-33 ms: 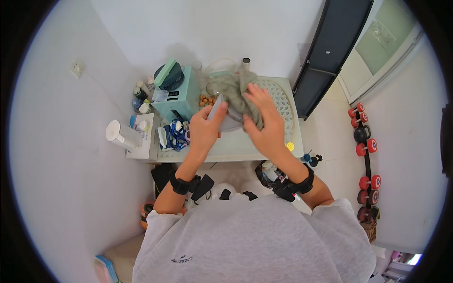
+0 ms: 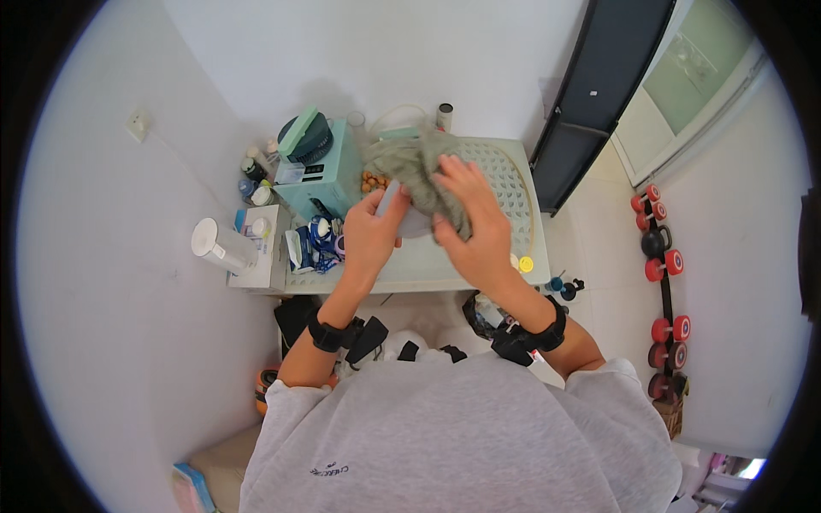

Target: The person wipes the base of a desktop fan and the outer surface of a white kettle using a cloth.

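Observation:
Over the table my left hand (image 2: 370, 238) is closed around the edge of a smooth light-grey object (image 2: 416, 225). Its thumb lies along the rim, and cloth covers much of the object, so its kind cannot be made out. My right hand (image 2: 481, 224) grips a crumpled grey-green cloth (image 2: 400, 162) between thumb and fingers, against the grey object. The cloth's far part hangs loose toward the wall and looks slightly blurred. Small round brown items (image 2: 373, 181) show just beyond my left hand.
A mint-green appliance (image 2: 323, 184) stands on the table's left, near a white jug (image 2: 224, 245) on a box. Blue-and-white packages (image 2: 315, 244) lie in front. A dark can (image 2: 445, 117) stands at the back, and yellow lids (image 2: 525, 264) lie at the right. Dumbbells (image 2: 658, 329) line the right wall.
My right hand and the cloth have shifted a little leftward over the grey object, hiding more of it. My left hand keeps its hold in nearly the same place.

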The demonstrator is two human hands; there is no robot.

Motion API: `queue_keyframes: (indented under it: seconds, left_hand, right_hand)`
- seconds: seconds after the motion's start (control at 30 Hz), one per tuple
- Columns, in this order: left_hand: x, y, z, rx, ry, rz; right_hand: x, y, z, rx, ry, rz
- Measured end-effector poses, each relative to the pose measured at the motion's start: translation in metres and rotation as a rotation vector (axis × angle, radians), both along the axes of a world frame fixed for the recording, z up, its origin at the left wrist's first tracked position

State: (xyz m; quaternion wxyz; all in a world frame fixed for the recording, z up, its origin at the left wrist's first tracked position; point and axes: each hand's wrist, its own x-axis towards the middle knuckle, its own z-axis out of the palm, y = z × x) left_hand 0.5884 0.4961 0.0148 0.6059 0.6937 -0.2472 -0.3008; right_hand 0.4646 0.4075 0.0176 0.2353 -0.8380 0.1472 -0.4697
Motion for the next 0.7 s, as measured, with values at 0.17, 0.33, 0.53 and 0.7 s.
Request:
queue_keyframes:
  seconds: [0.17, 0.33, 0.53, 0.7]
  left_hand:
    - [0.006, 0.001, -0.013, -0.113, 0.082, 0.049]
    - [0.011, 0.011, -0.013, -0.125, -0.055, -0.089]
    - [0.014, 0.016, -0.011, -0.219, -0.025, -0.106]
    - [0.006, 0.014, -0.004, -0.212, -0.091, -0.086]
  right_hand:
    - [0.01, 0.014, 0.007, -0.01, -0.109, 0.1]
    - [-0.003, -0.012, 0.003, -0.165, -0.128, 0.427]
    - [-0.033, -0.055, 0.0, 0.648, -0.346, 0.102]
    - [0.001, -0.024, 0.036, 0.52, 0.033, 0.028]
